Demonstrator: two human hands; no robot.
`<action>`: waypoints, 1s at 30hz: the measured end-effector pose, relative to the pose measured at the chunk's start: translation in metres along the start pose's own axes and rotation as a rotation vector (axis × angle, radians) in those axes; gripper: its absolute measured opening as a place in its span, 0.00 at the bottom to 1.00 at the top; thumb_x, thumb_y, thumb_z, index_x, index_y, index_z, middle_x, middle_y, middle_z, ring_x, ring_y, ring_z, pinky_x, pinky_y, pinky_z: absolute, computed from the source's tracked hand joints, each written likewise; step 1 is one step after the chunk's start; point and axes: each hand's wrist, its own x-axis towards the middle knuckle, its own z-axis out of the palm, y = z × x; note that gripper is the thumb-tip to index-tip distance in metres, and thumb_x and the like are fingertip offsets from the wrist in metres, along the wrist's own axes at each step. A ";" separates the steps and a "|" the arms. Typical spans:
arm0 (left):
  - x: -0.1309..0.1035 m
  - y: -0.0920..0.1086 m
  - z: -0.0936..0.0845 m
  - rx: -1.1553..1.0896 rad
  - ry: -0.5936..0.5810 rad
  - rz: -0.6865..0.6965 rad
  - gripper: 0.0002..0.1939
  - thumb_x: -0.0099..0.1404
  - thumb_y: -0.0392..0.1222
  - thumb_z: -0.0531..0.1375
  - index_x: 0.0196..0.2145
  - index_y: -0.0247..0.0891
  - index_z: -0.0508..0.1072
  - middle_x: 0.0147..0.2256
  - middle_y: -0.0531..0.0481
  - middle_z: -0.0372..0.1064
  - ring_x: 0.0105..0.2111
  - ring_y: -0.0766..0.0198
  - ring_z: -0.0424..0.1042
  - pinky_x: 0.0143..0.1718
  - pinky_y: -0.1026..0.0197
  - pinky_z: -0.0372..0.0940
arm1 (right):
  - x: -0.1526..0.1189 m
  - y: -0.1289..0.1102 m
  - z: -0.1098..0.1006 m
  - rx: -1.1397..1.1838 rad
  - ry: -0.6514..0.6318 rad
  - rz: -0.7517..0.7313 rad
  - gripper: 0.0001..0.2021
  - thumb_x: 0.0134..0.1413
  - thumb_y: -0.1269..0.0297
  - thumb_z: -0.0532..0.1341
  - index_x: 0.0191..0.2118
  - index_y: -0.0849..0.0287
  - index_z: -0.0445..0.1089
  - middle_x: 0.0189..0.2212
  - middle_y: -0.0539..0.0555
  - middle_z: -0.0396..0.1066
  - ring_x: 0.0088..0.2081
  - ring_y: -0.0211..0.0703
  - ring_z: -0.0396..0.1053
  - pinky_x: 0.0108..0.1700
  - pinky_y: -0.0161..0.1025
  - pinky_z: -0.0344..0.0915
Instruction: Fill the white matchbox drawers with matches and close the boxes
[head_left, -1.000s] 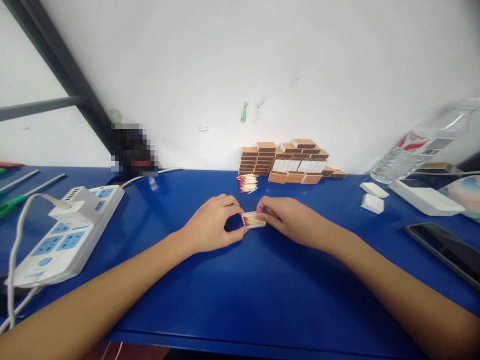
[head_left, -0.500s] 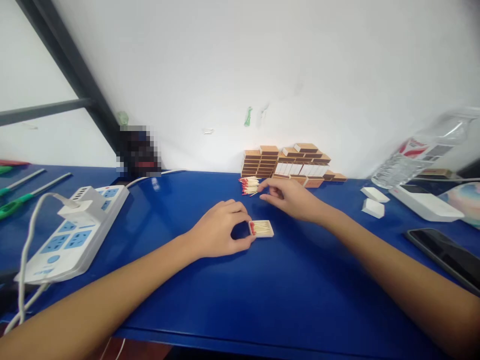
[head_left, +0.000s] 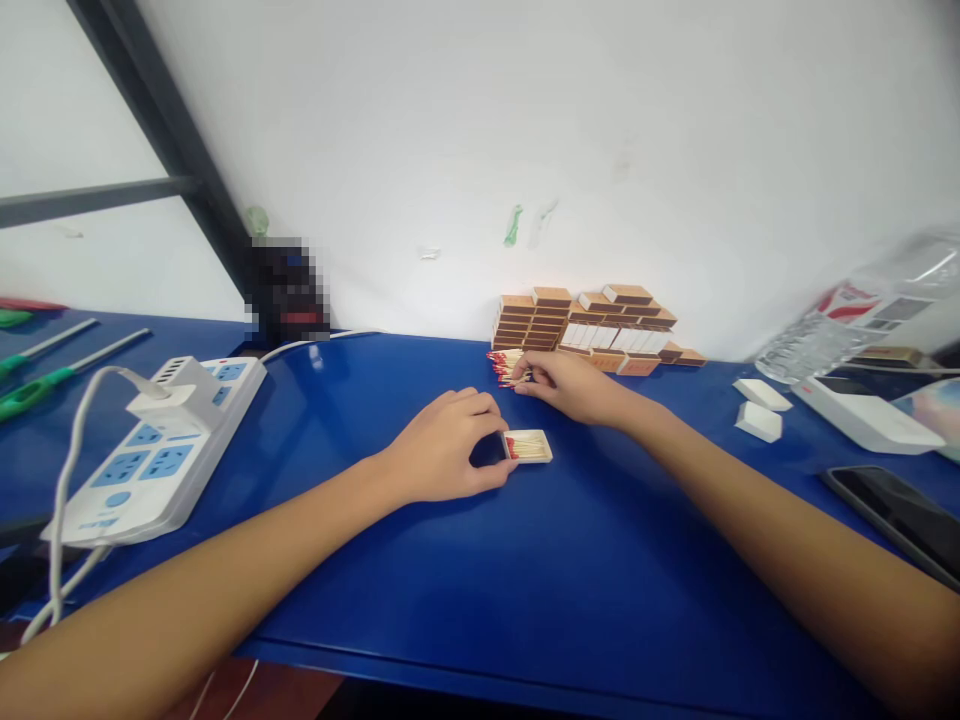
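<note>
A small white matchbox tray (head_left: 545, 447) with red-tipped matches in it lies on the blue table (head_left: 450, 590). My left hand (head_left: 454, 445) grips the tray's left end between thumb and fingers. Beyond the tray is a pile of loose red-headed matches (head_left: 505, 366). My right hand (head_left: 566, 385) is at the pile's right side, its fingertips pinched together on the matches; how many they hold is too small to tell. Stacked brown matchboxes (head_left: 531, 322) stand against the wall, behind the pile and my right hand.
On the left lie a white power strip (head_left: 176, 480) with a plug and cable, and green-handled tools (head_left: 45, 388). At the right are white blocks (head_left: 759, 422), a white device (head_left: 862, 415), a black phone (head_left: 896, 515) and a leaning plastic bottle (head_left: 840, 310).
My right hand has moved slightly left onto the loose matches, and its fingers have closed. My left hand keeps its hold on the tray. The whole view has shifted a little.
</note>
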 end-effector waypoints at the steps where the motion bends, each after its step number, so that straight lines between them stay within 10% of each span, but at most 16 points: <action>1: 0.000 0.000 0.000 -0.004 0.001 0.006 0.14 0.67 0.49 0.67 0.45 0.37 0.80 0.44 0.46 0.75 0.44 0.55 0.73 0.49 0.50 0.68 | -0.001 0.001 -0.001 -0.004 -0.002 0.013 0.08 0.63 0.58 0.62 0.40 0.57 0.72 0.24 0.46 0.63 0.27 0.39 0.58 0.34 0.37 0.51; 30: 0.002 -0.002 -0.004 0.002 -0.009 -0.001 0.12 0.69 0.48 0.65 0.46 0.39 0.80 0.45 0.45 0.76 0.45 0.55 0.74 0.52 0.50 0.69 | -0.075 -0.020 -0.020 -0.046 -0.026 0.134 0.12 0.71 0.57 0.54 0.39 0.55 0.70 0.36 0.54 0.75 0.36 0.45 0.70 0.37 0.40 0.61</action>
